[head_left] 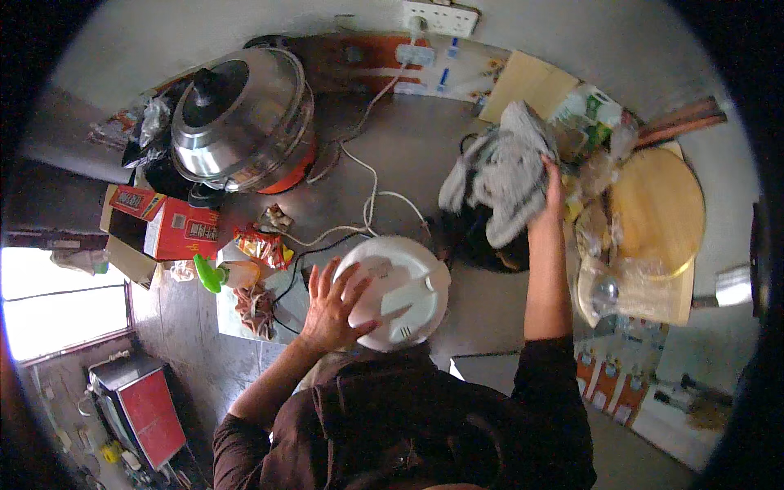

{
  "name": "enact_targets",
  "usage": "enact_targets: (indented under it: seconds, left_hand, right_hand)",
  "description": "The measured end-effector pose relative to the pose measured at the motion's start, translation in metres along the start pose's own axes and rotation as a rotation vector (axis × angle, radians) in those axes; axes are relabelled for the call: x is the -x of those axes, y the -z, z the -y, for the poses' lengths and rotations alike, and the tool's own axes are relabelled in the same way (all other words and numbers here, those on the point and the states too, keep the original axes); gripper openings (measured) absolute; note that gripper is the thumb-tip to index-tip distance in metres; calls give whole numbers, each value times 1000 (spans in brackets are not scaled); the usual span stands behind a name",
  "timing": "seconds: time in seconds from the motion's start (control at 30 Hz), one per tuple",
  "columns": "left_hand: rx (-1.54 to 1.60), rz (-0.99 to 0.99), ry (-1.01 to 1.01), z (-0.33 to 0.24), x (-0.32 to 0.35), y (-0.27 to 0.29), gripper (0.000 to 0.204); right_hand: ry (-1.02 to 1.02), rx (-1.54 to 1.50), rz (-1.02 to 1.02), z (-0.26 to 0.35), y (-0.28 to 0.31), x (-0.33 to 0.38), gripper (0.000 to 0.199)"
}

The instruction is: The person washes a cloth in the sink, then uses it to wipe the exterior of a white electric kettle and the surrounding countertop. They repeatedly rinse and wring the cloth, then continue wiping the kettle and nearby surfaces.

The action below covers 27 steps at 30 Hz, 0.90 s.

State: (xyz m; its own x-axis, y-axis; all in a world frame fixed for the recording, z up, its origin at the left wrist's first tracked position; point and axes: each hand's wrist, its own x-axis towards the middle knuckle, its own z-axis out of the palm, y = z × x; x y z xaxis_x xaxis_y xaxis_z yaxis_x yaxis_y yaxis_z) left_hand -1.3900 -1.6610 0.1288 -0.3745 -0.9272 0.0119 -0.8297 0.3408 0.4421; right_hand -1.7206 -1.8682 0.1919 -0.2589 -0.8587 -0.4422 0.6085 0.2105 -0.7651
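My left hand (333,309) lies with its fingers spread on the left side of a round white appliance lid (396,278). It looks like a rice cooker's lid, close in front of my body. My right hand (552,196) reaches out to the right and grips a crumpled grey cloth (508,175) by its right side. The cloth hangs over a dark round pan (482,249) and covers much of it. What is inside the pan is mostly hidden.
At the back left stands a large steel pot (237,114) with a domed lid. A red carton (184,224) and a green-topped spray bottle (211,273) sit left. White cords (371,188) cross the counter. A round wooden board (657,212) leans at the right.
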Motion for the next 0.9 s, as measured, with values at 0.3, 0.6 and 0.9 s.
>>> enact_targets:
  seconds: [0.3,0.6,0.9]
  left_hand:
    - [83,166,40,11,0,-8,74]
    - [158,145,-20,29,8,-32,69]
    - [168,115,-46,28,-3,-36,62]
  right_hand:
    - [573,2093,-126,-113,-39,-287,87]
    - [432,2013,-225,-186,-42,-345,94]
    - [648,2358,448,-257,-43,-205,44]
